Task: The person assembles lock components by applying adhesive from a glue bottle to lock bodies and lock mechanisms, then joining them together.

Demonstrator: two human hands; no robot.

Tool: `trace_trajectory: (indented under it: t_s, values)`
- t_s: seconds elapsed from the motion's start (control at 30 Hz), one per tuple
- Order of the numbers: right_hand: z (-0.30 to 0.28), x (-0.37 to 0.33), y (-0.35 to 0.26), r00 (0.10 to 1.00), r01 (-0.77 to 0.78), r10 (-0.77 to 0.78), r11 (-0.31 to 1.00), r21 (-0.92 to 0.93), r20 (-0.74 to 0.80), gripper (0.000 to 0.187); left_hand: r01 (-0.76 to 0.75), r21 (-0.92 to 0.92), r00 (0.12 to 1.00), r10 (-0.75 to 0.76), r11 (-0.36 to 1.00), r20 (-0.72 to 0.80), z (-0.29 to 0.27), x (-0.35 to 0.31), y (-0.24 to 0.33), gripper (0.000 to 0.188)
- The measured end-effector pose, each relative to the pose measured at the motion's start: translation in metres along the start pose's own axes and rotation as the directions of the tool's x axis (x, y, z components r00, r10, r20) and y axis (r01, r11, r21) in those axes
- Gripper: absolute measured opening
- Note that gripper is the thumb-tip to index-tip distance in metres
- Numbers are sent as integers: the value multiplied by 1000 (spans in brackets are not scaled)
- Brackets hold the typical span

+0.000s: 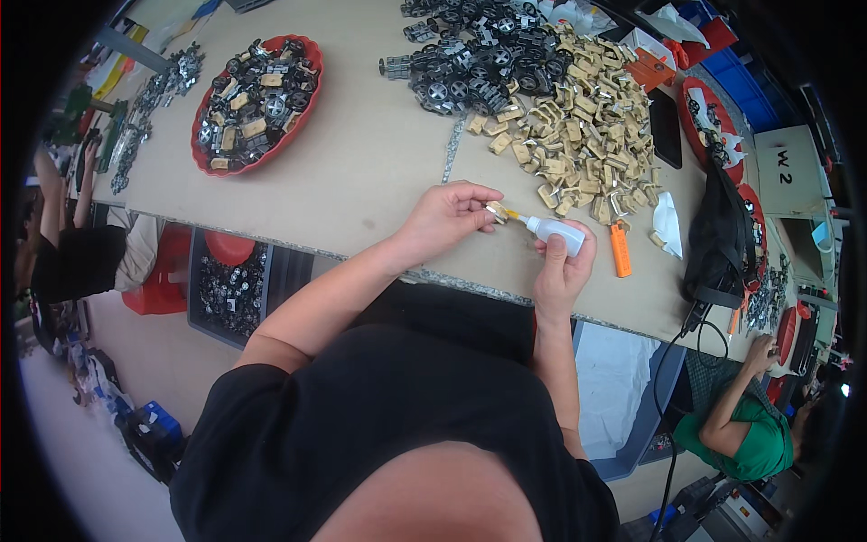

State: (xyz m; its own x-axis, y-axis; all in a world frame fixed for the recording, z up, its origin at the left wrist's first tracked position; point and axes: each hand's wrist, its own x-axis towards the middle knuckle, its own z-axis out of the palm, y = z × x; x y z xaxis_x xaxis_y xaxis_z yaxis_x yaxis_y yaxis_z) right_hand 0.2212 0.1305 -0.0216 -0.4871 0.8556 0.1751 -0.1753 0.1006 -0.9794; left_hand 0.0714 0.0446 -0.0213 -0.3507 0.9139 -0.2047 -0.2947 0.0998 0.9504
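My left hand (444, 219) pinches a small beige part (496, 210) between thumb and fingertips, just above the worktable (361, 199). In my right hand (562, 280) is a white squeeze bottle (562, 234), tipped to the left. Its thin yellowish nozzle points at the beige part and seems to touch it, though the exact contact is too small to tell. Beyond both hands lies a heap of similar beige parts (578, 113) with metallic bits. Against it rests a pile of black toy-vehicle pieces with wheels (479, 63).
An orange lighter (619, 250) and a crumpled white paper (666, 226) lie right of my right hand. Further right are a black phone (666, 128) and a black bag (718, 235). A red bowl (316, 68) of mixed parts stands far left. Co-workers sit at both sides.
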Motion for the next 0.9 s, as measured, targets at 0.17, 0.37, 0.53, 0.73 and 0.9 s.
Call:
trace_trajectory:
  t_s: [0.17, 0.37, 0.53, 0.73, 0.9]
  values:
    - [-2, 0, 2, 999, 27, -27, 999, -20, 20, 23, -6, 8, 1000, 6, 1000, 3, 0, -1, 0, 25]
    - [-2, 0, 3, 999, 35, -34, 999, -25, 34, 22, -22, 23, 1000, 22, 999, 1, 0, -1, 0, 25]
    - [-1, -1, 3, 998, 58, -56, 996, -69, 36, 24, -11, 20, 1000, 11, 1000, -3, 1, -1, 1, 25]
    - [-2, 1, 3, 997, 60, -57, 996, -69, 50, 21, -26, 20, 1000, 26, 999, 4, 0, -1, 0, 24]
    - [-2, -1, 4, 994, 97, -90, 990, -99, 64, 22, -41, 31, 999, 41, 999, 2, 0, 0, -1, 24]
